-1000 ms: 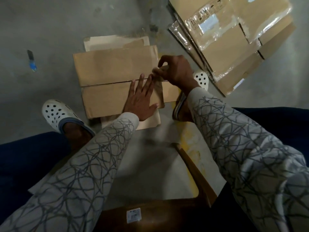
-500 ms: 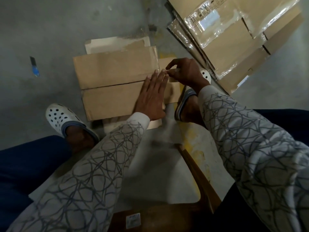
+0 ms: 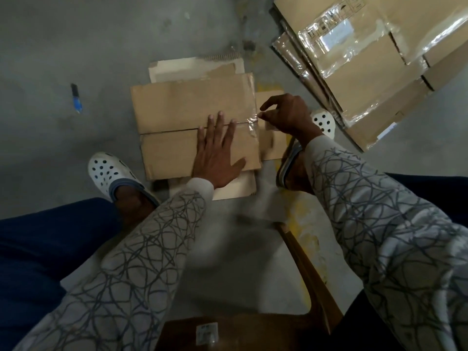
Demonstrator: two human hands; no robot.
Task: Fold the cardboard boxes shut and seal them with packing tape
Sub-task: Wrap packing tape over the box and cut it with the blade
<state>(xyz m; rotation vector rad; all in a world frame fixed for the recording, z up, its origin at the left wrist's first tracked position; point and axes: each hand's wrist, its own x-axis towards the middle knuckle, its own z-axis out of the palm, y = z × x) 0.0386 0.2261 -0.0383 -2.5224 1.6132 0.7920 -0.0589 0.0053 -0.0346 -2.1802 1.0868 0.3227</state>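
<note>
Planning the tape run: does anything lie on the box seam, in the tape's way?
Yes. The left hand lies flat on the box, fingers across the seam, just left of the tape that the right hand pinches at the right edge.

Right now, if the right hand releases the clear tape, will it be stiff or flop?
Probably it flops: the tape looks thin and wrinkled at the box edge. Likely light too, since the right hand holds it with only a fingertip pinch.
</note>
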